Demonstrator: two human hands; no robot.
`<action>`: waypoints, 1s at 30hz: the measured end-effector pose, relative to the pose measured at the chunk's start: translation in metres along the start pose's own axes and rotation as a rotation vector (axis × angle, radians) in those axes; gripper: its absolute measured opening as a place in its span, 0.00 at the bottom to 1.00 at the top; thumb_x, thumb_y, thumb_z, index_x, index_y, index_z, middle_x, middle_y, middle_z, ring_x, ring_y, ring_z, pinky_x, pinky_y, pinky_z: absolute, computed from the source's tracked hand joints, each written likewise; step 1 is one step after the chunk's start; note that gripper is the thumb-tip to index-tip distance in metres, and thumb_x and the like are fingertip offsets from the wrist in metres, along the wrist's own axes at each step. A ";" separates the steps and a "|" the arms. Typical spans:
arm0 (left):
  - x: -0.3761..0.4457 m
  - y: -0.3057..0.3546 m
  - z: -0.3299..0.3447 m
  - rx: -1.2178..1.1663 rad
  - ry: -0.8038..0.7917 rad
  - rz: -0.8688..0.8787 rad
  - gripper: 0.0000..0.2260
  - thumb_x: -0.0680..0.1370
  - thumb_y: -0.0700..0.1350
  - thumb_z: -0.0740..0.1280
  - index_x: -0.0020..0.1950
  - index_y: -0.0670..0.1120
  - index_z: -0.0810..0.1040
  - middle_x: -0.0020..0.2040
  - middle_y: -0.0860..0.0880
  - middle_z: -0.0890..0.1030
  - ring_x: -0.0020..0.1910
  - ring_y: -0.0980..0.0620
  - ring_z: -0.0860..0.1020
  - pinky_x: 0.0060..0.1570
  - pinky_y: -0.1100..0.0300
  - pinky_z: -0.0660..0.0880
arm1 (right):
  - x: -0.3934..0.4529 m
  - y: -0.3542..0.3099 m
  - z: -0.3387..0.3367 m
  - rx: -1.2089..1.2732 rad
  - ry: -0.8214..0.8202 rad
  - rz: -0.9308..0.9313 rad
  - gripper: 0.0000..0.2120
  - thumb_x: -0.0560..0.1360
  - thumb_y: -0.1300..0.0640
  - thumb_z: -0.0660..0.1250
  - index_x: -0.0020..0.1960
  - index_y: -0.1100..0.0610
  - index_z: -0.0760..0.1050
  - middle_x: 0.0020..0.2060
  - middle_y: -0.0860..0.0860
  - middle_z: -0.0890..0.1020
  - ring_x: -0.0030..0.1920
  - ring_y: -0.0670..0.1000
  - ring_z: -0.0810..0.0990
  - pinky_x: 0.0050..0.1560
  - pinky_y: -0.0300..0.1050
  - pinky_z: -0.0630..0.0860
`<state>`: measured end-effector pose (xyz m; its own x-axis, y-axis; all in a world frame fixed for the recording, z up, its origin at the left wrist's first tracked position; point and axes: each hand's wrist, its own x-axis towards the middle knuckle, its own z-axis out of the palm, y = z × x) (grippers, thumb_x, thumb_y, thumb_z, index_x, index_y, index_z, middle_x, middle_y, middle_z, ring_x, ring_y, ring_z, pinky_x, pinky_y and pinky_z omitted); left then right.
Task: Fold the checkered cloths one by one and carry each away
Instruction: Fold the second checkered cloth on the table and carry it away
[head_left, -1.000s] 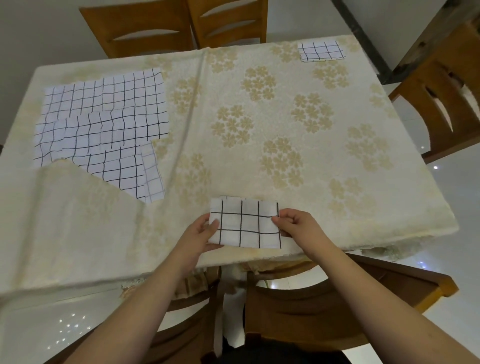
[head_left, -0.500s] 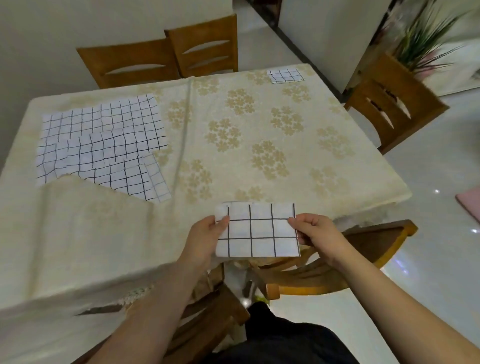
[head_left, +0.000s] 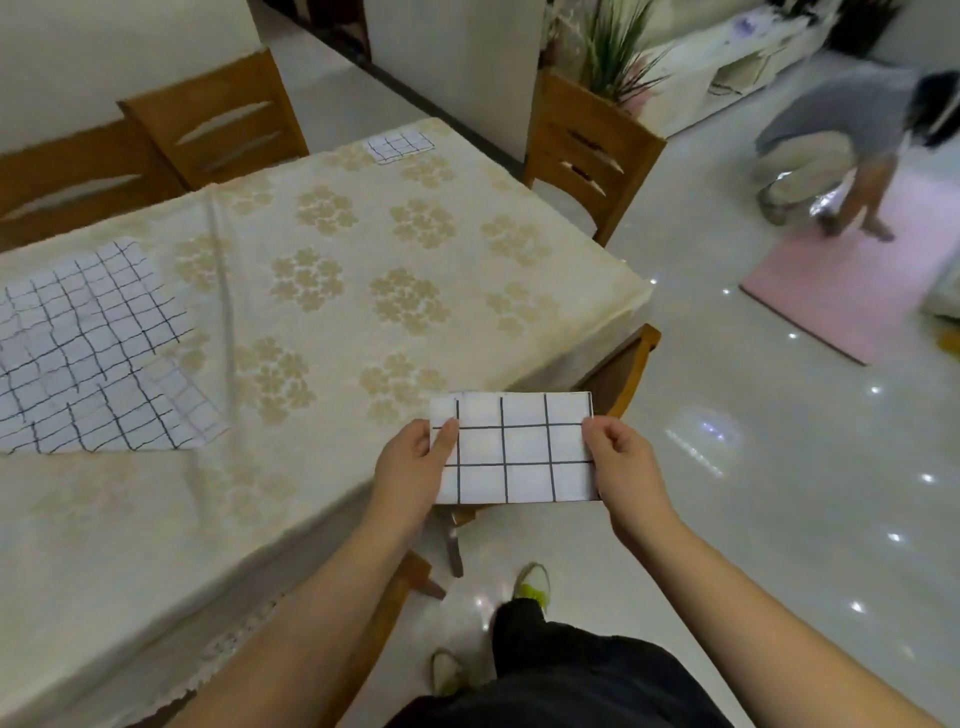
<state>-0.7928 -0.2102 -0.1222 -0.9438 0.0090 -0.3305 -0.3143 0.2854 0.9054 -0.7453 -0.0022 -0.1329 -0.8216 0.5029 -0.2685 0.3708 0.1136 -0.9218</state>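
Unfolded checkered cloths (head_left: 88, 348): spread flat and overlapping on the left part of the table, white with thin dark grid lines; a lower corner is covered by a turned-up flap of the tablecloth.
Table (head_left: 597, 291): covered by a cream tablecloth (head_left: 332, 291) with a pale gold flower print; its lace hem hangs at the near edge.
Far chairs (head_left: 208, 124): two wooden backs side by side beyond the table's far edge.
Small folded cloth (head_left: 400, 146): lies flat near the table's far corner, well apart from the spread cloths.
Left hand (head_left: 413, 470): pinches the left edge of the folded checkered cloth, thumb on top, fingers beneath.
Folded checkered cloth (head_left: 519, 449): a neat rectangle held level between both hands, in the air off the table's near right corner, above a wooden chair.
Right hand (head_left: 626, 467): grips the right edge of the same cloth, fingers curled, thumb on the upper face.
Side chair (head_left: 587, 156): wooden, at the table's right side.
Potted plant (head_left: 613, 52): green blades, behind that chair.
Pink mat (head_left: 852, 280): on the glossy floor to the right.
Second person (head_left: 841, 140): crouched at the mat's far end, blurred.
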 end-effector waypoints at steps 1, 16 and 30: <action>-0.001 0.002 0.010 -0.066 -0.062 -0.049 0.10 0.80 0.53 0.64 0.46 0.47 0.78 0.44 0.49 0.84 0.43 0.52 0.82 0.42 0.57 0.79 | -0.001 0.003 -0.011 0.019 0.034 -0.002 0.10 0.80 0.51 0.61 0.48 0.53 0.80 0.43 0.50 0.84 0.45 0.50 0.81 0.47 0.51 0.77; -0.041 0.043 0.217 0.154 -0.484 0.065 0.08 0.80 0.44 0.66 0.59 0.46 0.77 0.45 0.49 0.85 0.32 0.58 0.80 0.34 0.65 0.77 | 0.019 0.069 -0.214 0.187 0.390 0.026 0.08 0.80 0.54 0.60 0.49 0.55 0.78 0.38 0.50 0.81 0.38 0.45 0.77 0.42 0.45 0.73; -0.042 0.074 0.371 0.042 -0.519 -0.056 0.08 0.80 0.43 0.64 0.57 0.42 0.79 0.49 0.44 0.85 0.50 0.45 0.83 0.51 0.49 0.80 | 0.064 0.114 -0.345 0.279 0.399 0.134 0.07 0.80 0.59 0.62 0.51 0.57 0.78 0.37 0.46 0.82 0.33 0.37 0.78 0.37 0.36 0.74</action>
<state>-0.7379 0.1664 -0.1404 -0.7471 0.4634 -0.4766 -0.3486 0.3374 0.8744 -0.6060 0.3382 -0.1586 -0.5251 0.7917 -0.3122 0.2871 -0.1805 -0.9407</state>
